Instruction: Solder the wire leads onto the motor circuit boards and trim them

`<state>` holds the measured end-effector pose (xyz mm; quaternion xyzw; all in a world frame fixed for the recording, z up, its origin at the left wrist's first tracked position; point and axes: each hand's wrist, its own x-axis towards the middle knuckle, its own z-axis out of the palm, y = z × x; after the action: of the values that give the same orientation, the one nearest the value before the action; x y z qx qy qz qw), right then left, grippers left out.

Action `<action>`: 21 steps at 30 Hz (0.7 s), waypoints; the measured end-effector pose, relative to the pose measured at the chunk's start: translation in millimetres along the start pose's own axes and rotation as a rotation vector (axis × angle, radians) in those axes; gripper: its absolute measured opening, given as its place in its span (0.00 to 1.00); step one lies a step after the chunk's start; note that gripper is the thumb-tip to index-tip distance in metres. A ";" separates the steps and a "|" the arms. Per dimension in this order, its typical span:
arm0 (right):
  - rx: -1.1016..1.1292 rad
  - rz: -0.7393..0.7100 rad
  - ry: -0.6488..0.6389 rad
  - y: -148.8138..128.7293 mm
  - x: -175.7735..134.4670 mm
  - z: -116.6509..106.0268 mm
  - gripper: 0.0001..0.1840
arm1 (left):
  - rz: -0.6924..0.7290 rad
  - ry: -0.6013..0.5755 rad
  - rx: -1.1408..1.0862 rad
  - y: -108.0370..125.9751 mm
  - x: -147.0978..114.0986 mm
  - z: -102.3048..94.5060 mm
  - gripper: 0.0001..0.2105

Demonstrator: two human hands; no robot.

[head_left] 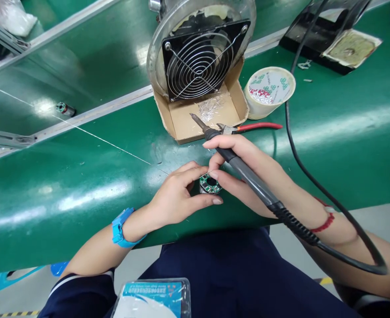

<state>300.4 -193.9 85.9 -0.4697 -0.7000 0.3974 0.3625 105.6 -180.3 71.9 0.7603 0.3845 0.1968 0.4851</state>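
Badge in a clear sleeve (151, 298) sits at the bottom edge of the frame, over dark blue clothing. Just above it, the left forearm wears a blue wrist strap (121, 227), and the left hand (175, 194) rests on the green tabletop (65, 194) in the middle of the frame, its fingers (195, 170) curled round the left side of a small round circuit board (210, 183), thumb below and forefinger above. The right hand (239, 170) meets it from the other side, fingertips touching the board's right rim, so the board is pinched between both hands just above the tabletop. The same right hand also grips a soldering iron (235, 161), the dark handle lying across the fingers and its tip pointing to the upper left, away from the board. A red cord (326, 218) circles the right wrist, and the iron's black cable (347, 218) loops off to the lower right.

Beyond the hands, red-handled cutters (251, 127) lie beside a shallow cardboard tray (188, 119) holding wire clippings. A fan with a wire grille (200, 57) stands in the tray, a roll of tape (269, 90) to its right, and an iron stand with sponge (344, 44) in the upper right corner.
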 end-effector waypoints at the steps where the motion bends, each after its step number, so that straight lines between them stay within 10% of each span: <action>1: -0.004 -0.010 0.018 -0.1 0.1 1.0 0.19 | 0.007 0.017 -0.005 -0.6 -0.2 0.8 0.22; 21: 0.165 -0.042 0.141 7.0 0.9 4.1 0.21 | 0.004 0.095 -0.079 -1.7 6.1 -7.1 0.23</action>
<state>299.1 -192.3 78.0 -0.4503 -0.6473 0.4119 0.4566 104.0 -171.0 73.2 0.7312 0.3976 0.2485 0.4955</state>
